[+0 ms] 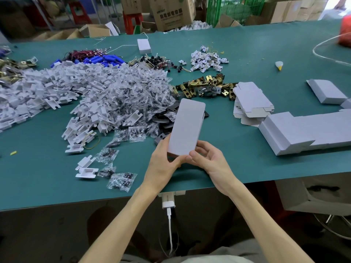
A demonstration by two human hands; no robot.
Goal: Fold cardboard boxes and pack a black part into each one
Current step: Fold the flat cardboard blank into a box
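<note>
white cardboard box held up by its near end, left hand gripping its left edge, right hand curled round the right side — thumb on top, black parts piled just beyond the grip, flat box blanks further right

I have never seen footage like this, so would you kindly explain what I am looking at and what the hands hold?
There is no machine here: a person works with bare hands, and the single picture comes from a camera worn on their head, looking down. The left hand and right hand both grip the near end of a white cardboard box above the green table. On it lie a heap of white plastic pieces, clear bags of small dark bits, brass latches, black parts, flat box blanks and folded boxes.
</note>
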